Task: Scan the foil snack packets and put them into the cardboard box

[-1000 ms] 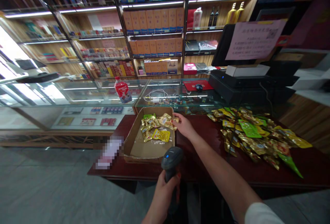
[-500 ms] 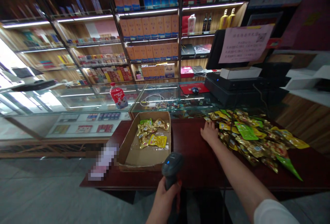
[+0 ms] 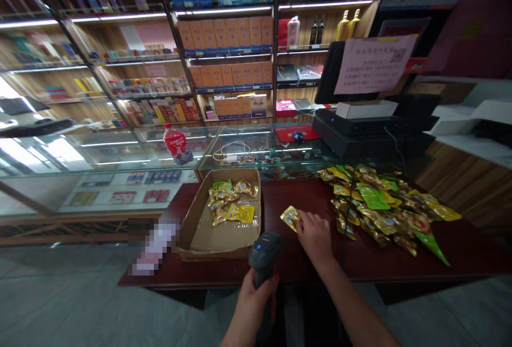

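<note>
My left hand (image 3: pixel 255 296) is wrapped round the handle of a dark barcode scanner (image 3: pixel 264 251), its head with a small blue light pointing away from me. Between the fingers of my right hand (image 3: pixel 316 235) is a gold snack packet (image 3: pixel 290 218), held over the dark red table (image 3: pixel 280 192). A shallow cardboard box (image 3: pixel 208 237) stands left of the scanner, with several gold, yellow and green packets (image 3: pixel 240 213) in its far part. To the right of my right hand lies a large heap of similar packets (image 3: pixel 380 211).
Behind the table runs a glass display counter (image 3: pixel 188 176) bearing a red-labelled bottle (image 3: pixel 178 145), a white cable (image 3: pixel 231 158) and a mouse (image 3: pixel 298 136) on a red mat. A monitor (image 3: pixel 331 72) and black cash drawer (image 3: pixel 372 131) stand at back right. Stocked shelves (image 3: pixel 228 59) line the wall.
My right hand has moved left from the heap's edge with a gold packet in it. My left hand keeps hold of the scanner. The view has shifted slightly.
</note>
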Demonstrator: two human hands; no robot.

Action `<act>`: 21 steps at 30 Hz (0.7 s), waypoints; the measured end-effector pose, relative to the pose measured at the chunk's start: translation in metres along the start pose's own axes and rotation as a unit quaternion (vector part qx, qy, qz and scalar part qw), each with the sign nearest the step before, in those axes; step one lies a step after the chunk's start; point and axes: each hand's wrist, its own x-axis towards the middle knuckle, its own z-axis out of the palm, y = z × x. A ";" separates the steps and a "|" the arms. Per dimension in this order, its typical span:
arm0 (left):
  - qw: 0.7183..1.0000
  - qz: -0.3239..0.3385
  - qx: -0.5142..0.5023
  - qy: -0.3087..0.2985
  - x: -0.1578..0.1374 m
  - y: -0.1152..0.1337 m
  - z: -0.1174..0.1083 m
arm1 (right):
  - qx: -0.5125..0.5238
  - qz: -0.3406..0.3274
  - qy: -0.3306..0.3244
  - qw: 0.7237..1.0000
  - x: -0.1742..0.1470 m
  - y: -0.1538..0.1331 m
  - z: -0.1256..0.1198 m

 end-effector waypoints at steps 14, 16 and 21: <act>1.000 -0.004 0.007 0.002 0.001 -0.003 0.010 | 0.344 0.118 0.041 0.931 -0.006 0.040 0.038; 1.000 -0.004 0.009 0.000 0.004 -0.002 0.011 | 0.384 0.151 0.050 0.909 -0.003 0.043 0.041; 1.000 0.002 0.012 -0.001 0.011 -0.002 0.012 | 0.390 0.158 0.066 0.905 -0.003 0.045 0.043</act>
